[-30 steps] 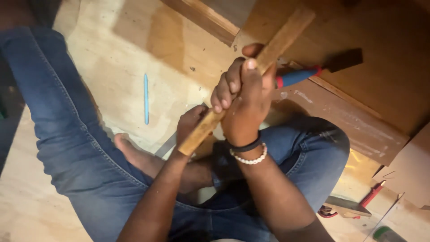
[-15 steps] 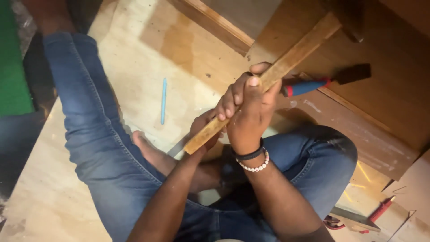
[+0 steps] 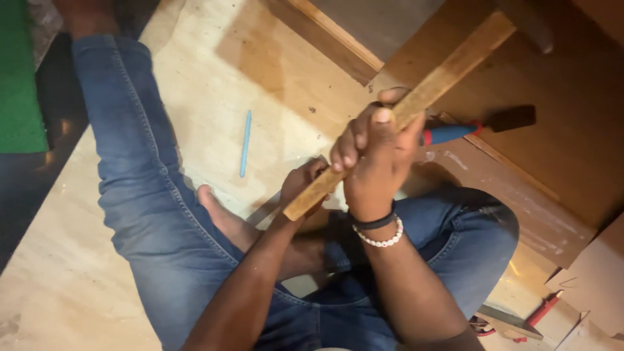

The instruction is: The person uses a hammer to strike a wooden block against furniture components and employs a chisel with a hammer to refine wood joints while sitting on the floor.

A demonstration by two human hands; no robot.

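Long pale wooden strip (image 3: pixel 416 107) is gripped by both hands: right hand (image 3: pixel 374 159) clamped mid-length, left hand (image 3: pixel 302 185) closed on lower end at 7 o'clock; blue-handled tool (image 3: pixel 478 127) lies untouched at 3 o'clock, blue pen (image 3: pixel 245 143) at 9; no cut or mark is visible on the strip

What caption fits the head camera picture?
Both hands, left and right, grip a wooden stick above crossed legs.

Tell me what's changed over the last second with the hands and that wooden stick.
Little has changed. The wooden stick reaches further toward the upper right of the view, and the view itself has shifted, bringing a green surface into sight at left. Both hands kept their grip: right hand mid-stick, left hand at the lower end. The blue pen still lies on the floor.
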